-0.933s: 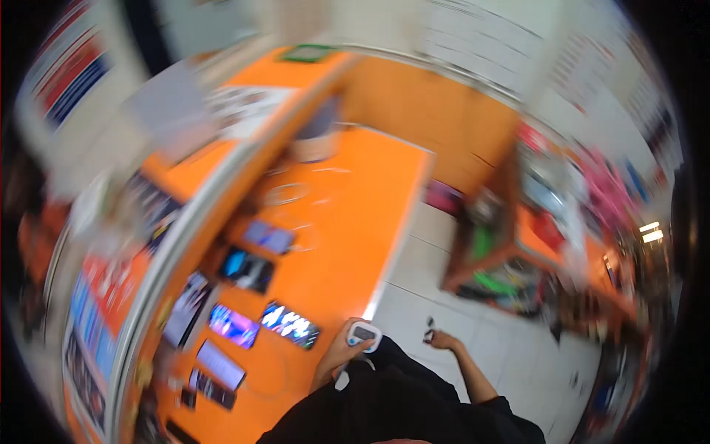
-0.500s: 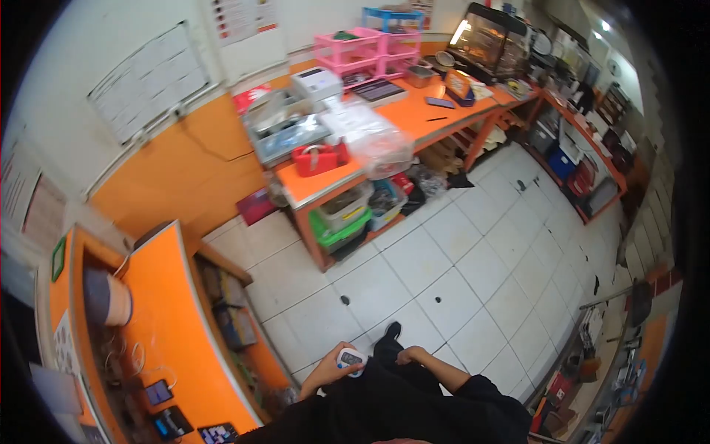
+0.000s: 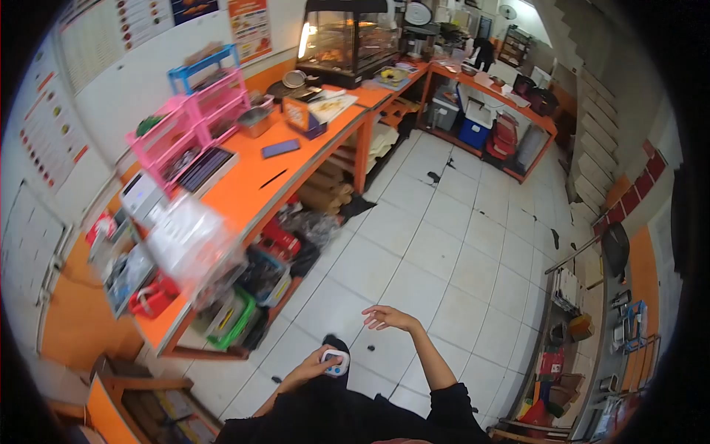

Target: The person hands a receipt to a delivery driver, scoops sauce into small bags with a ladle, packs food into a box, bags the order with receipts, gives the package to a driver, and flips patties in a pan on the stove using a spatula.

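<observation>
The left hand [image 3: 307,368] grips a white digital timer [image 3: 336,363] close in front of the body. The right hand [image 3: 390,318], fingers loosely open, is empty above the tiled floor [image 3: 460,263].

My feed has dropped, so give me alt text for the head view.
The left hand holds what looks like a white digital timer; the right hand is open and empty, above a white-tiled floor. Ahead to the left, an orange counter holds a smartphone, pink shelves and a glass food display case.
</observation>
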`<state>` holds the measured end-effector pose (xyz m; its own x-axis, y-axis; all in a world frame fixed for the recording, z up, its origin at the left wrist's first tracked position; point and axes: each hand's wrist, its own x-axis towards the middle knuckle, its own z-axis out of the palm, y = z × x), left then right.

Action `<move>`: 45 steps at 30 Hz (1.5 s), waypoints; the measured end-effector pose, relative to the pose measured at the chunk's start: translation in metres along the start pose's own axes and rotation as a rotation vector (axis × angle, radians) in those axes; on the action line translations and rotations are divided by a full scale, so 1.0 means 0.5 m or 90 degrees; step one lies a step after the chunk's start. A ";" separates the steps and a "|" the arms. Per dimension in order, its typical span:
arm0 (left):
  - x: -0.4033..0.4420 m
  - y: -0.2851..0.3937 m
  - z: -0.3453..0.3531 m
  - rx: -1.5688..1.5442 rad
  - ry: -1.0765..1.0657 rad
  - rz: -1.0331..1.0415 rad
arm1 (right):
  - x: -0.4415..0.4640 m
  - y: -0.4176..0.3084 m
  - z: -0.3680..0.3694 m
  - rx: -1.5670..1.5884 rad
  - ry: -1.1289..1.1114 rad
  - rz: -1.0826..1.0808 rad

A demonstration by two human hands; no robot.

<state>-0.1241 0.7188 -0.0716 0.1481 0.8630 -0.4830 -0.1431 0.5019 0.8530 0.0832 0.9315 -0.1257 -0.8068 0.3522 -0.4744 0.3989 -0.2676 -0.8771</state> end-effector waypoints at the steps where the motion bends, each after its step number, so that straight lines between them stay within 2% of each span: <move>1: 0.058 0.032 -0.012 -0.041 -0.020 -0.019 | 0.012 -0.013 -0.079 0.024 0.014 -0.009; 3: 0.181 0.095 -0.038 -0.122 -0.055 -0.056 | 0.041 0.033 -0.257 0.061 0.095 -0.003; 4: 0.247 0.111 -0.058 -0.142 -0.069 -0.031 | 0.063 0.106 -0.346 0.074 0.157 -0.004; 5: 0.315 0.127 -0.079 -0.173 -0.084 -0.028 | 0.073 0.205 -0.440 0.132 0.218 -0.062; 6: 0.385 0.155 -0.101 -0.200 -0.099 -0.023 | 0.128 0.433 -0.549 -0.408 0.515 -0.203; 7: 0.474 0.204 -0.125 -0.226 -0.118 -0.010 | 0.077 0.482 -0.599 -0.748 0.563 -0.087; 8: 0.542 0.254 -0.126 -0.196 -0.059 0.001 | 0.015 0.426 -0.566 -0.360 0.747 0.281; 9: 0.580 0.353 -0.103 -0.222 -0.025 0.005 | -0.040 0.466 -0.582 -0.373 0.643 0.458; 10: 0.643 0.412 -0.099 -0.237 -0.087 0.044 | -0.087 0.507 -0.580 -0.366 0.573 0.555; 11: 0.707 0.465 -0.106 -0.243 -0.146 0.087 | -0.118 0.627 -0.583 -0.052 0.560 0.614; 12: 0.760 0.519 -0.101 -0.219 -0.155 0.095 | -0.179 0.640 -0.554 0.329 0.561 0.453; 13: 0.817 0.570 -0.088 -0.194 -0.165 0.110 | -0.234 0.637 -0.504 0.494 0.602 0.244; 15: 0.956 0.678 -0.063 -0.171 -0.192 0.134 | -0.271 0.534 -0.484 -0.355 0.355 0.480; 16: 1.017 0.722 -0.049 -0.176 -0.207 0.135 | -0.257 0.498 -0.520 -0.412 0.321 0.532; 18: 1.167 0.787 -0.023 -0.244 -0.283 0.140 | -0.197 0.471 -0.652 -0.353 0.341 0.568; 21: 1.383 0.873 0.022 -0.307 -0.225 0.073 | -0.069 0.429 -0.908 -0.270 0.387 0.579; 22: 1.458 0.890 0.024 -0.305 -0.270 0.103 | -0.023 0.409 -1.002 -0.253 0.398 0.569; 25: 1.649 1.003 0.037 -0.288 -0.130 0.065 | 0.102 0.336 -1.283 -0.244 0.408 0.524; 26: 1.688 1.064 0.044 -0.338 -0.115 0.108 | 0.148 0.331 -1.383 -0.260 0.410 0.500; 28: 1.760 1.186 0.059 -0.320 0.016 0.186 | 0.247 0.304 -1.595 -0.326 0.417 0.429; 30: 1.828 1.304 0.052 -0.346 -0.021 0.263 | 0.388 0.199 -1.842 -0.313 0.457 0.237; 31: 1.864 1.361 0.046 -0.353 -0.025 0.295 | 0.419 -0.076 -1.898 0.095 0.439 -0.059; 32: 1.900 1.403 0.039 -0.356 -0.030 0.331 | 0.478 -0.295 -1.966 0.034 0.407 -0.043; 33: 1.930 1.436 0.038 -0.365 -0.001 0.368 | 0.560 -0.420 -2.043 -0.073 0.374 -0.249; 34: 1.960 1.471 0.031 -0.367 0.028 0.408 | 0.575 -0.602 -2.052 0.142 0.286 -0.217; 36: 2.050 1.530 -0.004 -0.350 0.092 0.492 | 0.635 -0.863 -2.087 0.116 0.154 -0.357; 37: 2.096 1.554 -0.027 -0.335 0.117 0.528 | 0.666 -0.947 -2.100 0.125 0.085 -0.412; 39: 2.184 1.604 -0.072 -0.313 0.165 0.595 | 0.732 -1.058 -2.121 0.124 0.041 -0.480; 40: 2.214 1.639 -0.083 -0.331 0.173 0.587 | 0.768 -1.104 -2.139 0.126 0.021 -0.513; 43: 2.317 1.734 -0.158 -0.290 0.205 0.625 | 0.867 -1.204 -2.210 0.038 0.074 -0.535; 45: 2.355 1.809 -0.184 -0.282 0.217 0.623 | 0.923 -1.259 -2.275 0.086 0.036 -0.513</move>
<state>-0.1693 2.1944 0.1131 -0.4833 0.8334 0.2682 -0.3956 -0.4812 0.7823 -0.0445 2.2829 0.1216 -0.7987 0.5264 0.2915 -0.3527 -0.0171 -0.9356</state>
